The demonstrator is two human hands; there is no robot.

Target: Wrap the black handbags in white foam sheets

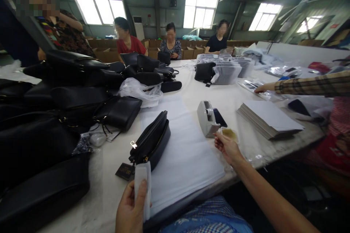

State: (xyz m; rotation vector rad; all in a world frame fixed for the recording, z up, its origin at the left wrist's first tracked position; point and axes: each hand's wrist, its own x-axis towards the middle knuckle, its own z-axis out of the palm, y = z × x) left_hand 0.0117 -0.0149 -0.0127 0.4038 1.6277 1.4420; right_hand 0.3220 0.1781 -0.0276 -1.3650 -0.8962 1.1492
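My left hand [133, 204] grips a folded white strip of thin wrapping material [143, 182], thumb on top, at the near end of a black handbag [153, 140]. The bag leans on its side with its zip pull showing, and a black hang tag [124, 172] lies beside it. Beneath is a stack of white sheets [186, 160]. My right hand [228, 147] is at the near end of a grey tape dispenser [205, 118], its fingertips pinched together; what they hold, if anything, is too small to make out. A small dish with a yellowish pad [229, 134] sits just behind those fingers.
Black bags [79, 94] are heaped along the left, with crumpled clear plastic [140, 91] beside them. To the right lies a stack of grey-white boards [270, 116]. A co-worker's plaid sleeve [308, 85] reaches in from the right. Wrapped bags [226, 67] stand farther back.
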